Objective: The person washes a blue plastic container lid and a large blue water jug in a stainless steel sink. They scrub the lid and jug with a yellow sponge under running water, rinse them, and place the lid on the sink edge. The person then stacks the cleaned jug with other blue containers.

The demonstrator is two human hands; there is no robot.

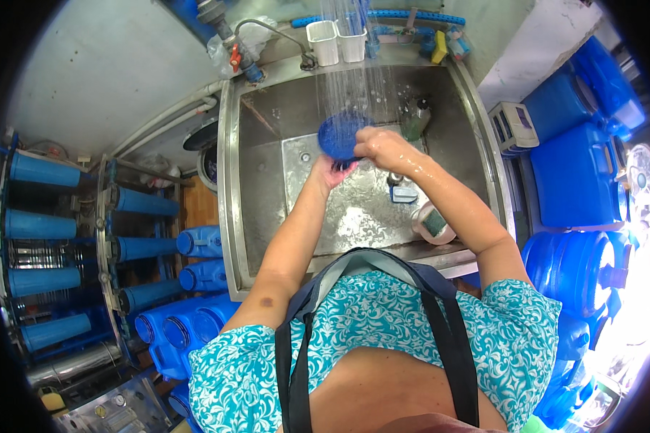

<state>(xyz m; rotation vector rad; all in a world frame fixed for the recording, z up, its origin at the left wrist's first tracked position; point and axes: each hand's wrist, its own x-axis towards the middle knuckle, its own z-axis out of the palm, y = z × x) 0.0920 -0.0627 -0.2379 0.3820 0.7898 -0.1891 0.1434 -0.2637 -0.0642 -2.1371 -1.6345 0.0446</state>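
Water streams from above onto a round blue plastic lid or shallow container (pixel 342 132) over a stainless steel sink (pixel 228 178). My left hand (pixel 333 172) holds its lower edge from beneath. Wet, with its fingers bent, my right hand (pixel 382 147) is at its right edge; whether it grips the rim or something small is not plain. On the sink floor, right of my hands, lies a scrub brush with a pale handle (pixel 404 194). Nearer me is a round pinkish container (pixel 445 234) with a green scouring pad (pixel 434 222) on top. A greenish bottle (pixel 415 122) stands at the back right.
Two white plastic containers (pixel 323 43) and a yellow sponge (pixel 439 47) sit on the back ledge. A red-handled valve (pixel 235 58) is at the back left. Blue water jugs (pixel 569 270) crowd the right side, more (pixel 200 322) the left, beside blue filter housings (pixel 43 224).
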